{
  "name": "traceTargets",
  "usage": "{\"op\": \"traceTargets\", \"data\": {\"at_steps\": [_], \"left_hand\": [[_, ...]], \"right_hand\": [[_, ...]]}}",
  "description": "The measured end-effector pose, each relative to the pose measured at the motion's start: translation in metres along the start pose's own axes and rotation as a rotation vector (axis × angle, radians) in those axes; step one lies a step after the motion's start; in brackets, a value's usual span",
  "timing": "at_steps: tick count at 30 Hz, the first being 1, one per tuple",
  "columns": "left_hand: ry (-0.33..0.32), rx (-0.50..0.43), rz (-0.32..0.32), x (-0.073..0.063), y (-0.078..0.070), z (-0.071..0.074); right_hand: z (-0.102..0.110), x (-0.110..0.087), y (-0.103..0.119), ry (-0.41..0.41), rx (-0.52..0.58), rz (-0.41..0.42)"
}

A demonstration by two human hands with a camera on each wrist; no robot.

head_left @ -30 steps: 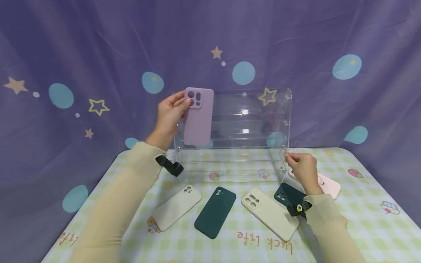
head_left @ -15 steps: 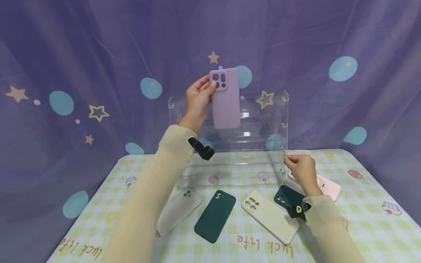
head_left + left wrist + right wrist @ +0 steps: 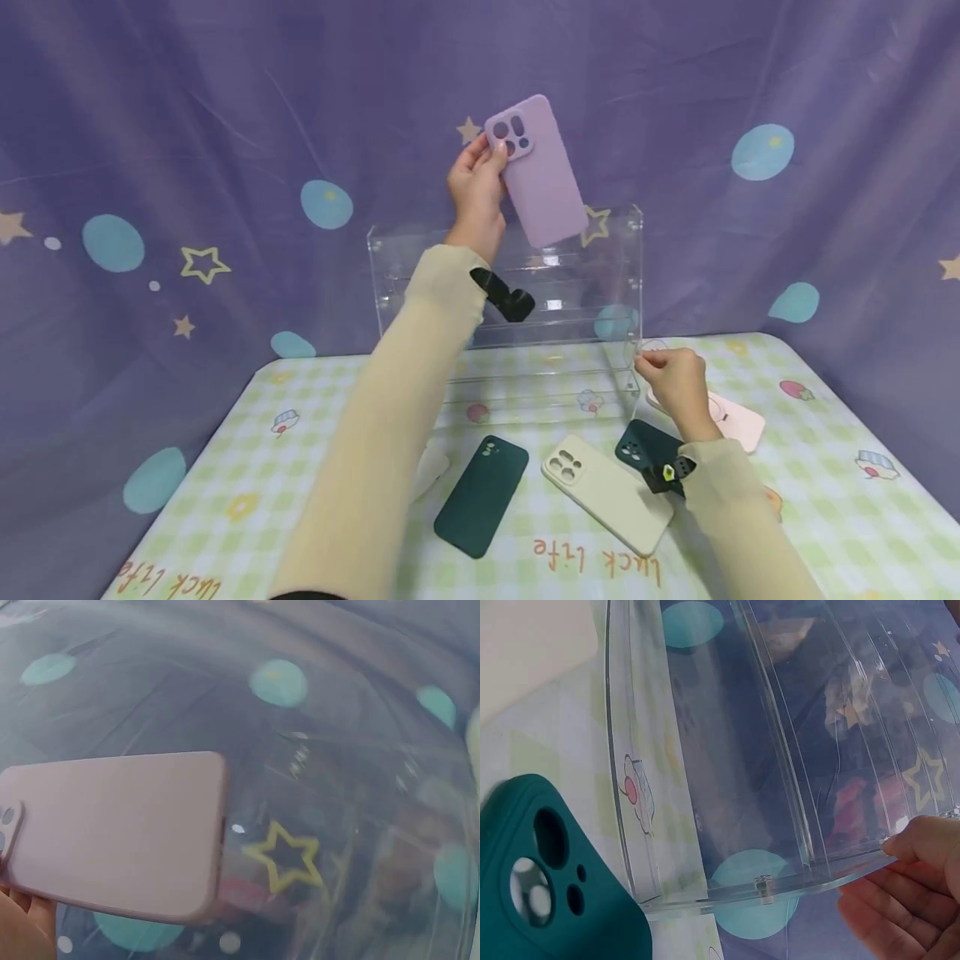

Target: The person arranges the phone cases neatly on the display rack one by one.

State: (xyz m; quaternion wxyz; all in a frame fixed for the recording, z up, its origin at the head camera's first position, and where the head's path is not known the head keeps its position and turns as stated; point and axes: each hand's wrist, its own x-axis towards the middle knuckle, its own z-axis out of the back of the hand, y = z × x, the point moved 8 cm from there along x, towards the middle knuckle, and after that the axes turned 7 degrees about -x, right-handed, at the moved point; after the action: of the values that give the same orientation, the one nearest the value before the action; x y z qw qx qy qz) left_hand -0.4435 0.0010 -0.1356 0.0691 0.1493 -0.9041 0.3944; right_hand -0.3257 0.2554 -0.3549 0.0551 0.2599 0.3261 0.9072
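Observation:
High over the rack, my left hand (image 3: 480, 192) pinches a lilac phone case (image 3: 546, 183) by its camera-cutout corner, thumb on the front. The case leans, its lower end toward the right. The left wrist view shows the same phone case (image 3: 120, 832) with part of the hand at its edge. A clear acrylic tiered rack (image 3: 555, 333) stands at the back of the table. My right hand (image 3: 675, 385) pinches the rack's right side panel; in the right wrist view the thumb and fingers of that hand (image 3: 915, 892) lie on either side of the clear edge.
On the checked tablecloth (image 3: 247, 467) lie a dark green phone case (image 3: 482, 496), a cream one (image 3: 609, 498), a second green case (image 3: 645, 446) and a pink case (image 3: 742, 423). A white case (image 3: 430, 471) is mostly hidden behind my left sleeve. A purple curtain (image 3: 225, 125) hangs behind.
My left hand has carried the lilac case up and to the right, from the rack's left side to above it, and the case has tilted. My right hand keeps its grip on the rack.

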Motion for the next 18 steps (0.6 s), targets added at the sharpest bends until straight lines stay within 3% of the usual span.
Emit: {"op": "traceTargets", "data": {"at_steps": [4, 8, 13, 15, 18], "left_hand": [[-0.090, -0.222, -0.043, 0.006, -0.001, -0.001], [-0.174, -0.343, -0.112, 0.010, -0.002, 0.005], [-0.258, -0.357, -0.204, 0.012, -0.003, 0.013], [-0.272, -0.335, -0.237, 0.012, -0.002, 0.015], [-0.249, -0.285, -0.235, 0.013, 0.003, 0.016]], "right_hand": [[-0.001, 0.000, 0.003, -0.004, 0.003, 0.008], [-0.002, 0.001, 0.005, 0.023, 0.018, 0.002], [-0.006, 0.000, 0.005, 0.066, 0.046, -0.039], [-0.006, -0.001, 0.006, 0.065, 0.045, -0.038], [-0.004, -0.001, 0.007, 0.055, 0.042, -0.035]]}}
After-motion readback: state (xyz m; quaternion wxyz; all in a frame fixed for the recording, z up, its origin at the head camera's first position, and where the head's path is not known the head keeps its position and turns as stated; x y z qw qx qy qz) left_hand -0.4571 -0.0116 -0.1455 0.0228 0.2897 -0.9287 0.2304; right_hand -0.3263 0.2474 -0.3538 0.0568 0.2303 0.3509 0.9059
